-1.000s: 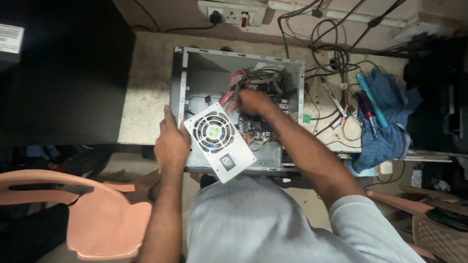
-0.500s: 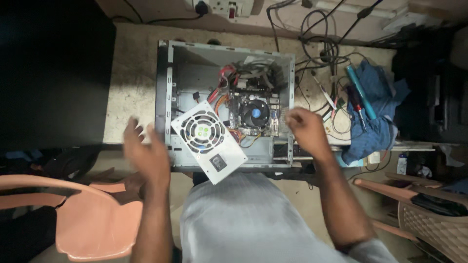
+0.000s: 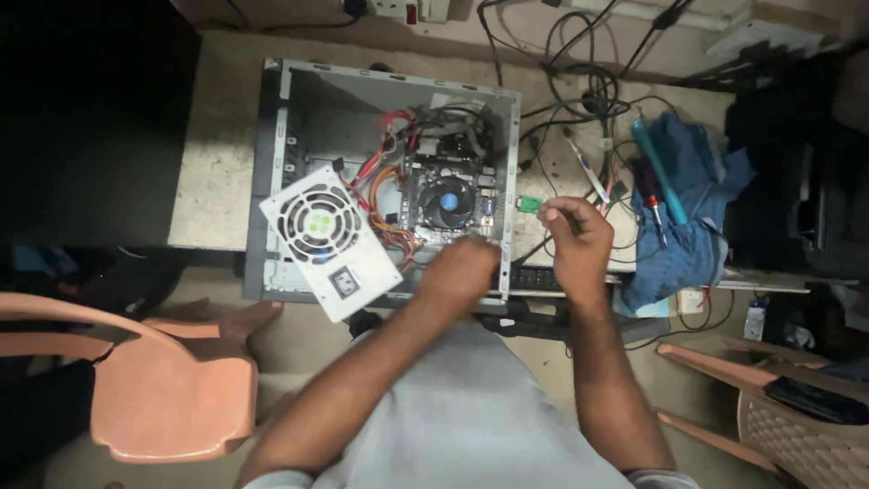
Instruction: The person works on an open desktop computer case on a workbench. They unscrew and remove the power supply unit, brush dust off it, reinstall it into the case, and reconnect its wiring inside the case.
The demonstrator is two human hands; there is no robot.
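Note:
An open grey computer case [image 3: 272, 181] lies on a worn table, its motherboard and round black fan [image 3: 446, 201] exposed. A silver power supply [image 3: 330, 240] rests tilted across the case's front left corner, with red and orange wires trailing from it. My left hand [image 3: 462, 267] reaches over the case's front right edge beside the motherboard, fingers curled downward and hidden. My right hand [image 3: 575, 237] is just outside the case's right wall, thumb and forefinger pinched at a small green part [image 3: 529, 204] on the table.
Tangled black cables [image 3: 588, 100] and a blue cloth [image 3: 692, 208] with screwdrivers lie right of the case. A power strip [image 3: 412, 9] sits at the back. A pink plastic chair [image 3: 163, 380] stands lower left, and another chair [image 3: 797, 417] lower right.
My left hand left the power supply and crossed to the case's front right corner. My right hand came out of the case and now pinches at the green part.

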